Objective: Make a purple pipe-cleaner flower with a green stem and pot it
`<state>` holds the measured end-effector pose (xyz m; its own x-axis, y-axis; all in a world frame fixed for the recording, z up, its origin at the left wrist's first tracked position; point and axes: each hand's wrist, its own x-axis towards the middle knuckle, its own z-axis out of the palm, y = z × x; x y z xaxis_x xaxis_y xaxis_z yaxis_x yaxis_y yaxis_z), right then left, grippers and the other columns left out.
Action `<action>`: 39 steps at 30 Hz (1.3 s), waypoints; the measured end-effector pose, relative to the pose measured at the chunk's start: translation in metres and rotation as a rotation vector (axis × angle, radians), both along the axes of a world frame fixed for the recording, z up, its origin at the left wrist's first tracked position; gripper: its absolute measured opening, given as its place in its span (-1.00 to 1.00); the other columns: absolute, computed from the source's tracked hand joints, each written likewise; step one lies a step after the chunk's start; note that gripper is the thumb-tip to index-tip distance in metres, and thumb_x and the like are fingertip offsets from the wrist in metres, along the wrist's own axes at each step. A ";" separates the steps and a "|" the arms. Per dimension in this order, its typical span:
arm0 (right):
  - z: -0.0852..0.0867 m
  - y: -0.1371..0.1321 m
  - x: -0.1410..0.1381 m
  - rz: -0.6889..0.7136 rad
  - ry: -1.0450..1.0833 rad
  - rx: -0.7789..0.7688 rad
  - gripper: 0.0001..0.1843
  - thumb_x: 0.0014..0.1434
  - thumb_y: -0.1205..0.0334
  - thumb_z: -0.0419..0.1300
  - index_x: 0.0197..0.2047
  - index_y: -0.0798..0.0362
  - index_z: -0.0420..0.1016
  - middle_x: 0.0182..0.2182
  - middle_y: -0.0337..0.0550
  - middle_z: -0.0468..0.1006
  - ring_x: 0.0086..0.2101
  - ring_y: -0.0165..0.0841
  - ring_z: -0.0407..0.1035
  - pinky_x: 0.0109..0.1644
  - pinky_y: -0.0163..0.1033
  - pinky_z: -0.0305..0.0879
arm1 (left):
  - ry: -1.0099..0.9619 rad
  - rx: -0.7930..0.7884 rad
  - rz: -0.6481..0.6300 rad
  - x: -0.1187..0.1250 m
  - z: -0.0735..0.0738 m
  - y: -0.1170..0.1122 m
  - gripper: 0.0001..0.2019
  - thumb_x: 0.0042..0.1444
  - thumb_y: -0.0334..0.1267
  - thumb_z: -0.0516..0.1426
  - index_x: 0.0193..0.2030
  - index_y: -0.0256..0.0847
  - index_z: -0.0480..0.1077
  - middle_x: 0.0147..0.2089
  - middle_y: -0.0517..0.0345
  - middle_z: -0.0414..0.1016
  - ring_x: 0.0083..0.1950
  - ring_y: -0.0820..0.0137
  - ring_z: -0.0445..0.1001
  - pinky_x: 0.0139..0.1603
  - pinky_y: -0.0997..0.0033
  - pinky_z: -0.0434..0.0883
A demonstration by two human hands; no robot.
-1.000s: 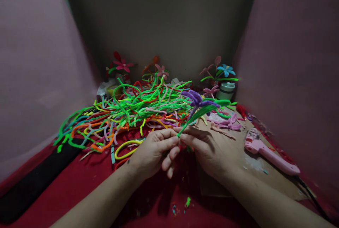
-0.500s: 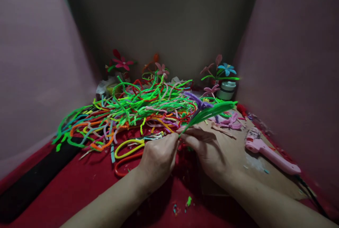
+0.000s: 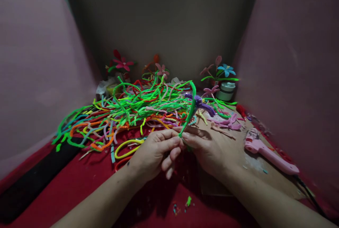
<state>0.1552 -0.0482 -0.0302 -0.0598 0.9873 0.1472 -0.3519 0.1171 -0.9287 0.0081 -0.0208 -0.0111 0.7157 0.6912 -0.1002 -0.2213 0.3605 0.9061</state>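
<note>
My left hand [image 3: 156, 153] pinches the lower end of a green pipe-cleaner leaf [image 3: 190, 111] between thumb and index finger, its other fingers loosely curled. Opposite it, my right hand [image 3: 206, 148] grips the same end, thumb on top. The leaf stands up from the fingertips and bends at its tip. Right behind it is a purple pipe-cleaner flower [image 3: 205, 107]; the fingers and leaf hide where its stem goes. Beyond the hands lies a tangled heap of pipe cleaners [image 3: 148, 97], mostly bright green.
A pink glue gun [image 3: 270, 153] lies on a brown board [image 3: 238, 171] at right. Finished flowers, one blue [image 3: 226, 69], stand at the back beside a lidded jar [image 3: 226, 91]. A yellow loop [image 3: 128, 149] is left of my hands. A black strip [image 3: 39, 178] runs along the left.
The green leaf has swung from leaning right to nearly upright, and the purple flower has turned with it. My left hand has rolled from a closed fist to a fingertip pinch.
</note>
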 end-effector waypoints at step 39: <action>-0.001 0.001 -0.003 0.012 0.009 0.025 -0.81 0.03 0.23 0.22 -0.26 0.02 0.59 -0.32 -0.18 0.58 -0.24 -0.29 0.40 -0.03 -0.15 0.21 | 0.250 0.297 0.104 -0.002 0.007 -0.003 -0.82 0.13 -0.20 0.06 -0.42 -0.24 0.32 -0.65 0.33 0.23 -0.75 0.62 0.07 -0.71 0.57 0.25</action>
<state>0.1526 -0.0469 -0.0309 -0.0705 0.9825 0.1726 -0.3620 0.1360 -0.9222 0.0063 -0.0243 -0.0038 0.6193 0.7837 -0.0470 -0.0027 0.0619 0.9981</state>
